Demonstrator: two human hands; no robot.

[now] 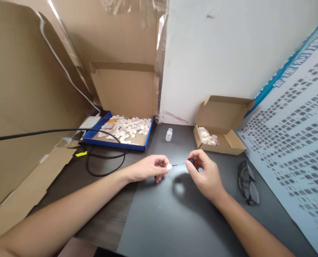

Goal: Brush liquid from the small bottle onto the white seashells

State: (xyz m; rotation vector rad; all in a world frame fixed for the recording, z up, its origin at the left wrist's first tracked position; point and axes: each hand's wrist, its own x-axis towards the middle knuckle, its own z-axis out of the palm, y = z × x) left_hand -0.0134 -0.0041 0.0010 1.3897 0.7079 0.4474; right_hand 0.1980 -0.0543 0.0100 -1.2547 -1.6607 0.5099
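Between the thumb and fingers of my left hand (150, 168) is a small white shell (169, 166), closely pinched. My right hand (205, 175) grips the black cap (191, 161) of a thin brush applicator. The brush's dark tip (174, 165) points left and reaches the shell's edge; whether it touches is too fine to tell. Behind the hands, a small clear glass bottle (169, 135) with a pale label stands upright without a cap. My fingers partly hide the cap and the shell.
At the back left, a blue-edged tray box (116, 143) holds many white shells (133, 125). A smaller cardboard box (220, 148) with pale pieces stands right. Glasses (248, 184) lie near the printed sheet (292, 150). A black cable (95, 175) loops at left, by a yellow tag (81, 154).
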